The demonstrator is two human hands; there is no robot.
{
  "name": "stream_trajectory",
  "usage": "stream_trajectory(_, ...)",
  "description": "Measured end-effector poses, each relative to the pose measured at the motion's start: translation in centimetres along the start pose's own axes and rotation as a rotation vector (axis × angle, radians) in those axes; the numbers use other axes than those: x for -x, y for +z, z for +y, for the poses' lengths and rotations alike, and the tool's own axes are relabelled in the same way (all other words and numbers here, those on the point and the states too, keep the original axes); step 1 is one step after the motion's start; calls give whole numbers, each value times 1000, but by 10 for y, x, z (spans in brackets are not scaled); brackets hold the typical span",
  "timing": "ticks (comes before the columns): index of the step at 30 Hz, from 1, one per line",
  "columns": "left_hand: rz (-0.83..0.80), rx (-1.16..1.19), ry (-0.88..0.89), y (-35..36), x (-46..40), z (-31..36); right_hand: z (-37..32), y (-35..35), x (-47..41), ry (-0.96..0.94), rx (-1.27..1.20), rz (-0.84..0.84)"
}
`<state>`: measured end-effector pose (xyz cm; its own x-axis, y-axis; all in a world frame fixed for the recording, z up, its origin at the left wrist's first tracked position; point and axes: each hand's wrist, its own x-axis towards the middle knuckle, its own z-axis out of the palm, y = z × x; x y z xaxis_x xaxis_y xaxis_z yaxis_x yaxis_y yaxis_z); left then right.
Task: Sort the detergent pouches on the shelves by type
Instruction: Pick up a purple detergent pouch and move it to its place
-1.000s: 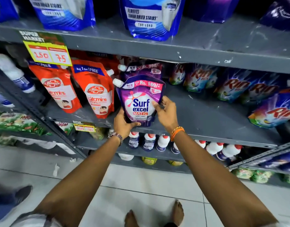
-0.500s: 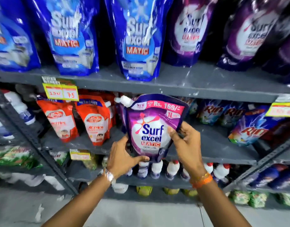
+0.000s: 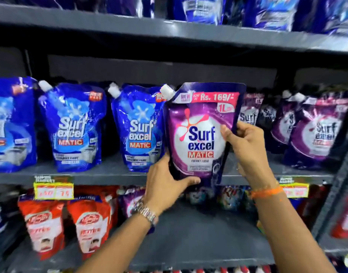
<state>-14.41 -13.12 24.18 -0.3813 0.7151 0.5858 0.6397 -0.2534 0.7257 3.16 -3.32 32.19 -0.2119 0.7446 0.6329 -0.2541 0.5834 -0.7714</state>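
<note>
Biggest risk here, I'd say, is the purple pouch (image 3: 202, 133) ending up in the wrong row: it's being held upright right at the seam between the blue pouches (image 3: 139, 129), just past the left hand (image 3: 165, 184), and the other purple pouches (image 3: 314, 127), out beyond the right hand (image 3: 249, 146). Slide it a bit toward the left hand and the sort is off. Next worry is the landing: the shelf (image 3: 110, 172) runs right behind both hands and the gap there looks tight, so shoving it in could knock over the neighbouring blue one. Smaller thing, it's a soft filled bag, so it may slump forward once let go. Grip looks fine though: left hand cupped under the bottom corner with the thumb across the front, right hand pinching the far edge, thumb on the front and fingers behind. The pouch itself is glossy purple, Surf excel Matic front load, pink price banner on top, with a white spout cap (image 3: 166, 91) at the corner above the left hand.
</note>
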Motion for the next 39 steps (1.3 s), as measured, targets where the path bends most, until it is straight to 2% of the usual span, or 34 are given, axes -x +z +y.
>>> stream_trajectory(5,-30,-85,-78,22,-46,0,21,-4,-44,44,40,36)
stream_trajectory(11,-45,-73,-141,39,-70,-6,39,-9,-70,95,67,26)
stream_trajectory(25,-138,-74,-139,34,-71,-7,52,-15,-66,134,57,69)
stream_trajectory(28,-80,85,-102,14,-41,-5,51,-22,-40,78,124,216)
stream_trajectory(32,-18,142,-38,-4,23,-38,70,-13,34,-141,104,497)
stream_trajectory(34,-24,135,-123,-4,56,-76,90,3,79,-178,55,567)
stream_trajectory(36,-32,147,-288,-1,83,-125,117,24,119,-134,-14,577)
stream_trajectory(39,-88,126,-522,5,107,-193,165,57,156,64,-53,456)
